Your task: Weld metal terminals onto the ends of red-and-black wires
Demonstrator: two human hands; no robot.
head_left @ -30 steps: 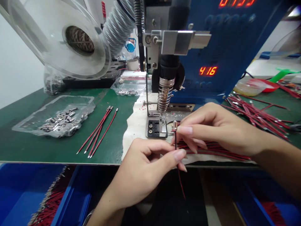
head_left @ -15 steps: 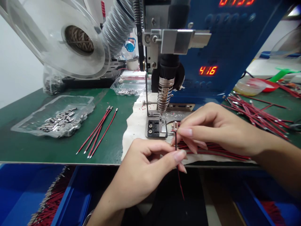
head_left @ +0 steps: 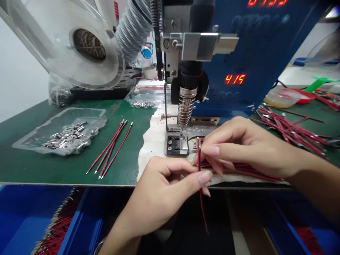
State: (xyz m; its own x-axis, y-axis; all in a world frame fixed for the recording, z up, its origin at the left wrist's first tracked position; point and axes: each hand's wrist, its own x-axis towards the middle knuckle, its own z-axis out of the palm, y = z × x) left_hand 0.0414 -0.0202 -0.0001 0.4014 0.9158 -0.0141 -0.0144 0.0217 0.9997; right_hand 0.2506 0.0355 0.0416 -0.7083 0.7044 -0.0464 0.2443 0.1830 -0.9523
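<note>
We are pinching one wire [head_left: 202,209], left hand [head_left: 159,193] and right hand [head_left: 240,143] grips closed on it.
Four spare wires [head_left: 110,152] are lying aside; counter [head_left: 235,79] is reading 415, was 416.

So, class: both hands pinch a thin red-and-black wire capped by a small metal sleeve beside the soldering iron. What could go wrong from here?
The right hand works close to the spring-guarded soldering iron, by a red display reading 415: a burn seems possible.
The small silver metal sleeve only caps the tip of the thin red-and-black wire and might slip off.
The wire's free end dangles below the left hand and could snag.
</note>
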